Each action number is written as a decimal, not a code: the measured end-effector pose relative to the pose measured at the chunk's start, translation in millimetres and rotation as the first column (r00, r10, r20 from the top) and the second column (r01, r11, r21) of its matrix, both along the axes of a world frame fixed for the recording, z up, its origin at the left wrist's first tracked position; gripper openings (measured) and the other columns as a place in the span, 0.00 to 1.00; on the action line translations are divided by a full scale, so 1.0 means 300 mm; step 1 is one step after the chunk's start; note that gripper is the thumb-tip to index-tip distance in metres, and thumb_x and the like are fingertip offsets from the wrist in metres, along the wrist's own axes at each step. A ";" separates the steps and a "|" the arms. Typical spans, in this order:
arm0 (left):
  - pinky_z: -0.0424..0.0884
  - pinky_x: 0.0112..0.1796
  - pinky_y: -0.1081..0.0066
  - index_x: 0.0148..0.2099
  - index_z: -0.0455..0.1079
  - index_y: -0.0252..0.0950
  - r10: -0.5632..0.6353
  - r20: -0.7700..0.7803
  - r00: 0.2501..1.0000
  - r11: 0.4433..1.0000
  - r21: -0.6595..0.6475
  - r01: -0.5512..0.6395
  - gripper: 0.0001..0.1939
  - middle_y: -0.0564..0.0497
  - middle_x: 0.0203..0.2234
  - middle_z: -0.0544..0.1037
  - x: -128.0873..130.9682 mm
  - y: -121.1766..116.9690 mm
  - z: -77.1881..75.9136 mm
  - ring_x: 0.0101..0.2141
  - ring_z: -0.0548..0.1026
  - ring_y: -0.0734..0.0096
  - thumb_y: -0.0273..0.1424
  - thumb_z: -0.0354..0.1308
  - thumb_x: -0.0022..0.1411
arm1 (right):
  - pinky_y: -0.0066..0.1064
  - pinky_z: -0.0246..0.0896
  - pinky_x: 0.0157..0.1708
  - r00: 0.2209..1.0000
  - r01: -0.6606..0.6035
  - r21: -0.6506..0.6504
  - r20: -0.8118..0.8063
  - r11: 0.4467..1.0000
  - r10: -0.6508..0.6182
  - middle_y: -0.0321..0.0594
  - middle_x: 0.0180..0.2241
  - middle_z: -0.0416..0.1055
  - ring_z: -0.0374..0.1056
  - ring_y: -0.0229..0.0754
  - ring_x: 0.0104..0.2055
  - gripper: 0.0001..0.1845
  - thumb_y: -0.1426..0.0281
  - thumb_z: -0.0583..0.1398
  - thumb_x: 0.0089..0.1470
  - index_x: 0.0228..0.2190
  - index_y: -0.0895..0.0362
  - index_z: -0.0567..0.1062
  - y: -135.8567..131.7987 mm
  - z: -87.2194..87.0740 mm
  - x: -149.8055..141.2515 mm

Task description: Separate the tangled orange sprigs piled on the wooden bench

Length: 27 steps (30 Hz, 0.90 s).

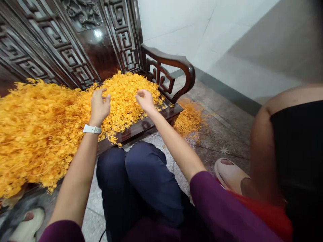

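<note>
A large heap of yellow-orange artificial flower sprigs (pixel 42 124) spreads over the seat of a dark carved wooden bench, with another mound (pixel 126 90) near its right end. My left hand (pixel 100 106), with a pale watch band (pixel 92 129) on the wrist, is above the flowers. Its thumb and fingers are apart, and nothing shows between them. To its right, my right hand (pixel 145 101) is over the mound with its fingers curled into a pinch. Whatever may be at those fingertips is too small to make out against the yellow.
The bench's curved armrest (pixel 174 65) rises beyond the right mound. Loose orange stems (pixel 190 119) lie on the floor by the bench end. Another person's bent leg (pixel 263 148) and slippered foot (pixel 230 171) are close at my right. Another slipper (pixel 29 225) shows at lower left.
</note>
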<state>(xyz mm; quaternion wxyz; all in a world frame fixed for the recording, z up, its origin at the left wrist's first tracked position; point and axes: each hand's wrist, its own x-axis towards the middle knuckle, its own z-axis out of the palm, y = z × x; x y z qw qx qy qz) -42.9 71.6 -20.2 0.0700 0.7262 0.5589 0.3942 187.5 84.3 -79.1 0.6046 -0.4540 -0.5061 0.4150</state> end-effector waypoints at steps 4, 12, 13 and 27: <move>0.68 0.57 0.52 0.57 0.76 0.34 -0.067 -0.377 0.924 0.997 -0.055 0.050 0.20 0.38 0.51 0.79 -0.191 -0.218 -0.142 0.53 0.74 0.51 0.25 0.50 0.69 | 0.31 0.65 0.33 0.999 -0.047 -0.038 0.006 0.998 0.047 0.37 0.30 0.73 0.67 0.37 0.30 0.13 0.61 0.64 0.57 0.36 0.58 0.77 -0.480 -0.225 0.138; 0.63 0.55 0.47 0.52 0.80 0.40 -0.264 -0.679 0.685 0.941 -0.338 0.028 0.15 0.38 0.63 0.72 -0.331 -0.448 -0.278 0.59 0.67 0.42 0.37 0.56 0.73 | 0.30 0.61 0.26 0.977 0.197 -0.450 0.018 0.871 -0.212 0.36 0.24 0.73 0.65 0.38 0.24 0.13 0.60 0.66 0.46 0.31 0.57 0.78 -0.911 -0.459 0.284; 0.63 0.55 0.48 0.49 0.80 0.38 -0.243 -0.657 0.713 0.948 -0.317 0.031 0.14 0.38 0.60 0.74 -0.327 -0.430 -0.275 0.58 0.69 0.43 0.38 0.55 0.73 | 0.30 0.62 0.27 0.973 0.214 -0.424 0.012 0.880 -0.231 0.36 0.23 0.73 0.65 0.37 0.24 0.13 0.61 0.66 0.46 0.32 0.57 0.78 -0.893 -0.430 0.289; 0.69 0.39 0.70 0.44 0.61 0.40 0.051 0.446 0.894 0.995 0.049 -0.081 0.32 0.52 0.34 0.74 -0.245 -0.043 0.241 0.40 0.75 0.74 0.66 0.46 0.68 | 0.28 0.60 0.27 0.997 0.080 -0.079 -0.009 0.994 -0.081 0.35 0.25 0.74 0.68 0.37 0.26 0.09 0.65 0.67 0.54 0.35 0.57 0.79 -0.767 0.025 0.173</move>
